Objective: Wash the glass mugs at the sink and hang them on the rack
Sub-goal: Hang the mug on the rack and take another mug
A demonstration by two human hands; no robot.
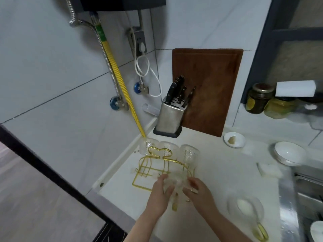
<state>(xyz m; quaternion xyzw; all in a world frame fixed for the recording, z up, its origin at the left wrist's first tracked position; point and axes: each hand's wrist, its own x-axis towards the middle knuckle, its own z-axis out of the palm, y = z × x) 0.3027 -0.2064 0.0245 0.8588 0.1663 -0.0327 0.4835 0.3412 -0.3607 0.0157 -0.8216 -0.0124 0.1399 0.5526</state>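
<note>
1. A clear glass mug (176,180) is held between both hands at the near edge of the gold wire rack (153,165); its gold handle (175,203) points down toward the camera.
2. The left hand (160,194) wraps the mug's left side with its fingers closed on the glass; the right hand (197,191), with a ring on one finger, presses the right side.
3. Three more textured glass mugs (189,154) stand upside down in a row at the rack's far side, behind its heart-shaped top.
4. Another mug with a gold handle (248,208) lies on the pale countertop (218,172) to the right, near the steel sink edge (288,198).
5. Farther back stand a steel knife block (170,117) and a brown cutting board (209,88) that leans on the wall, with a small white dish (234,139) and a white bowl (290,152) beside them.
6. Two jars (258,98) sit on the ledge at right; their labels are too blurred to read, and no other writing is legible.
</note>
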